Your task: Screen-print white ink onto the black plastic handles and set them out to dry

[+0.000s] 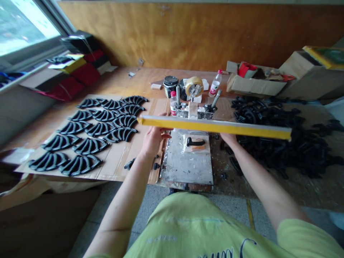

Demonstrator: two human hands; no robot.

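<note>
Fingers [154, 138] — under yellow frame [215, 127]

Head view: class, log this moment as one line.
left hand: holds yellow frame | right hand: holds frame | below: black part on metal plate | left: curved parts on cardboard

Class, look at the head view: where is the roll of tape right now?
The tape roll stands at the far middle of the bench, beyond the yellow frame, between the black tub on its left and the plastic bottle on its right.
</note>
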